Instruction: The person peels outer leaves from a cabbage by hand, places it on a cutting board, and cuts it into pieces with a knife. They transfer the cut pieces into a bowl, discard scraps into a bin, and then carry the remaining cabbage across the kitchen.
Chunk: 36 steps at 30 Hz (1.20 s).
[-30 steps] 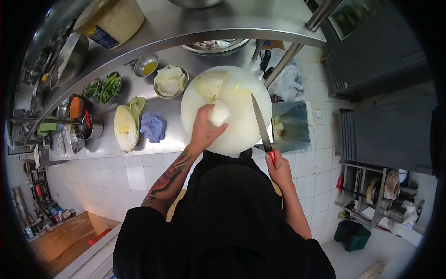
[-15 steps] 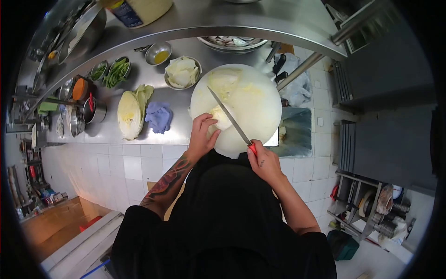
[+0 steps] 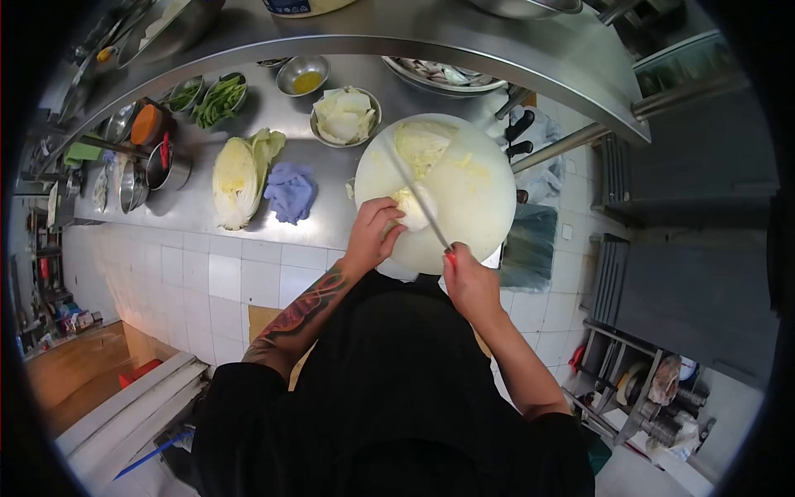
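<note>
Slicing is the step I judge to be in hand, seen from the head camera looking straight down over my forearms. My left hand (image 3: 374,234) is curled over the near-left side of a pale chunk of napa cabbage (image 3: 407,204). Its fingers are closed down on the chunk and pin it to the round white plastic cutting board (image 3: 484,199), close to the board's near edge. My right hand (image 3: 469,282) is wrapped tight round the red handle of a long steel knife (image 3: 418,197), the fist just off the board's near rim. The blade runs away from me and to the left, across the chunk, right beside my left fingertips. I cannot tell whether the edge is already in the cabbage or only resting on it, since the blade is thin and a little blurred. Farther out on the board lies a loose heap of pale green cabbage leaves (image 3: 421,142), apart from the chunk. Left of the board, on the stainless steel counter (image 3: 331,219), are a crumpled blue cloth (image 3: 290,192) and a halved cabbage lying cut side up (image 3: 236,178). Behind them, just beside the board's far-left rim, stands a steel bowl of cut cabbage pieces (image 3: 345,116). As I read it, the next stroke calls for knuckles tucked back from the edge, the chunk held flat so it cannot roll, and the blade drawn straight down to the board.
</note>
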Motion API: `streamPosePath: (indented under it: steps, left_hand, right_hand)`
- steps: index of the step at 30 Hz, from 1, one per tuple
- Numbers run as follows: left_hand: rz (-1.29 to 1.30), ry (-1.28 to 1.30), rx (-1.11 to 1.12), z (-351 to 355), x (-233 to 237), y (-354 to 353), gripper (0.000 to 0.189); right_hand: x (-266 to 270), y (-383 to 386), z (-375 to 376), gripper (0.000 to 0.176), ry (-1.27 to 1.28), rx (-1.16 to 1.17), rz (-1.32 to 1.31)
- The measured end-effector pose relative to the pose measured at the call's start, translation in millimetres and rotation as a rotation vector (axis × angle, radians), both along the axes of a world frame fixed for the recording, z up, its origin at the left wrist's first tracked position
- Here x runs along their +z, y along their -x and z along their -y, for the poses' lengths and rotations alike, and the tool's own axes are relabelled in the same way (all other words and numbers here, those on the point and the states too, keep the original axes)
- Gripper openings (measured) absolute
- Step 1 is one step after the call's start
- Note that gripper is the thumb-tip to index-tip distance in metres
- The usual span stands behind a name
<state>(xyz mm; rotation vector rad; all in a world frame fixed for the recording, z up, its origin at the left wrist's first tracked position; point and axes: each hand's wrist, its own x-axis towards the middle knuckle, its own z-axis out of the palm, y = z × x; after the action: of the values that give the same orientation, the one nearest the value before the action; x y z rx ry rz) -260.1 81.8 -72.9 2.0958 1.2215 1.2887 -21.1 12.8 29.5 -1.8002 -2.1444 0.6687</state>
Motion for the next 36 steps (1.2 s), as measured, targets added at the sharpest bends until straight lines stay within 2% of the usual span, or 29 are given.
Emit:
streamPosePath:
  steps: [1, 4, 6, 8, 9, 10, 11, 12, 14, 15, 17, 18, 20, 24, 26, 27, 29, 30, 32, 33, 35, 36]
  left_hand:
    - [-0.004, -0.002, 0.0, -0.2, -0.2, 0.5, 0.035]
    - [-0.015, 0.011, -0.018, -1.5, 2.3, 7.0, 0.036]
    - [-0.015, 0.029, -0.061, 1.8, 6.7, 12.2, 0.038]
    - [-0.054, 0.14, -0.18, 3.6, 15.0, 26.2, 0.055]
    - [-0.056, 0.141, -0.177, 1.5, 21.1, 34.4, 0.055]
    - [-0.134, 0.127, -0.233, -0.8, 28.9, 42.6, 0.069]
    - [-0.212, 0.114, -0.291, -3.8, 37.3, 47.4, 0.083]
    - [-0.213, 0.115, -0.294, -9.7, 47.3, 49.1, 0.083]
    - [-0.411, 0.121, -0.424, -28.2, 67.5, 48.7, 0.106]
    - [-0.412, 0.118, -0.427, -39.2, 76.3, 43.6, 0.106]
    - [-0.61, 0.003, -0.632, -63.3, 89.4, 23.4, 0.113]
    - [-0.612, -0.002, -0.633, -74.1, 86.5, 12.8, 0.113]
    - [-0.771, 0.025, -0.803, -91.7, 77.4, -8.4, 0.11]
    - [-0.887, 0.167, -0.883, -106.2, 84.1, -29.4, 0.099]
    - [-0.664, 0.274, -0.812, -100.8, 77.4, -22.5, 0.086]
    - [-0.675, 0.27, -0.82, -97.7, 70.4, -19.3, 0.086]
    - [-0.343, 0.177, -0.597, -89.5, 55.4, -9.0, 0.076]
    - [-0.354, 0.175, -0.595, -82.3, 54.0, -5.2, 0.076]
    - [0.021, 0.382, -0.261, -71.4, 50.2, -0.9, 0.075]
    - [0.022, 0.382, -0.258, -77.5, 41.8, 6.4, 0.075]
    - [0.238, 0.411, 0.036, -95.2, 24.5, 33.5, 0.067]
    - [0.242, 0.414, 0.045, -103.6, 30.1, 41.1, 0.067]
  right_hand:
    - [-6.9, -0.4, -6.1, 0.028, 0.219, 0.045, 0.233]
    - [0.8, -1.8, -15.0, 0.033, 0.215, 0.057, 0.255]
    - [12.6, -4.4, -15.2, 0.031, 0.206, 0.057, 0.23]
    - [17.3, -13.6, -13.5, 0.029, 0.188, 0.064, 0.211]
    - [18.0, -21.5, -4.5, 0.027, 0.107, 0.026, 0.07]
    - [18.0, -28.5, 5.0, 0.026, 0.029, -0.012, -0.072]
    - [16.4, -35.0, 13.2, 0.026, 0.032, -0.011, -0.075]
    - [13.3, -42.3, 21.1, 0.025, 0.045, -0.106, -0.148]
    - [6.6, -52.1, 34.8, 0.026, 0.05, -0.273, -0.234]
    - [0.4, -57.6, 39.8, 0.026, 0.047, -0.277, -0.234]
    - [-17.7, -70.2, 46.4, 0.028, 0.14, -0.39, -0.2]
    - [-28.9, -75.3, 48.9, 0.029, 0.142, -0.399, -0.184]
    - [-41.1, -75.2, 51.7, 0.029, 0.132, -0.403, -0.201]
    - [-47.6, -71.1, 54.7, 0.029, 0.114, -0.431, -0.225]
    - [-54.3, -72.9, 57.5, 0.03, 0.096, -0.449, -0.267]
    - [-57.1, -73.0, 57.9, 0.03, 0.08, -0.449, -0.305]
    - [-61.0, -71.9, 60.2, 0.03, 0.13, -0.492, -0.327]
    - [-62.7, -70.4, 61.1, 0.03, 0.184, -0.526, -0.336]
    - [-63.3, -68.1, 64.3, 0.03, 0.189, -0.539, -0.347]
    - [-62.9, -68.4, 65.4, 0.03, 0.198, -0.552, -0.347]
    - [-63.5, -70.2, 66.3, 0.03, 0.186, -0.539, -0.336]
    - [-63.5, -70.5, 66.4, 0.029, 0.169, -0.529, -0.329]
